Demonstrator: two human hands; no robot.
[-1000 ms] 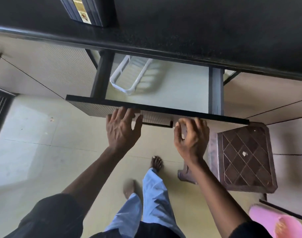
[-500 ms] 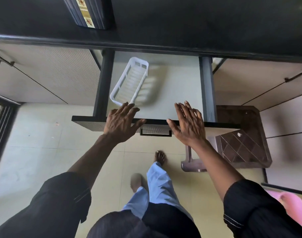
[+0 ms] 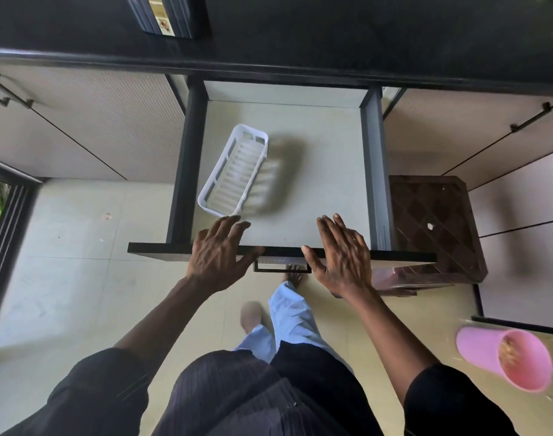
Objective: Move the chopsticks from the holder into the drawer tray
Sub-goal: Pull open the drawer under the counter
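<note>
Both hands rest over the front edge of the pulled-out drawer, palms down, holding nothing. The left hand lies with its fingers spread loosely past the dark front panel, thumb stretched toward the right hand. The right hand sits near it, flat and open too, its fingers reaching in over the pale drawer floor. Between the two thumbs, just under the panel, shows the drawer's dark handle. Below the hands are the person's dark sleeves, light blue trouser legs and bare feet on the tiled floor. Off to the right of the right hand stands a brown stool, partly tucked under the drawer's corner, and nearer the person a pink bin lies tilted, blurred. Just beyond the left hand's fingertips, close but apart from them, a white slatted tray lies at an angle on the drawer floor, with nothing in it that I can see. Farther off is the dark counter, with a dark striped container on it beyond the left hand. I can see no chopsticks anywhere.
</note>
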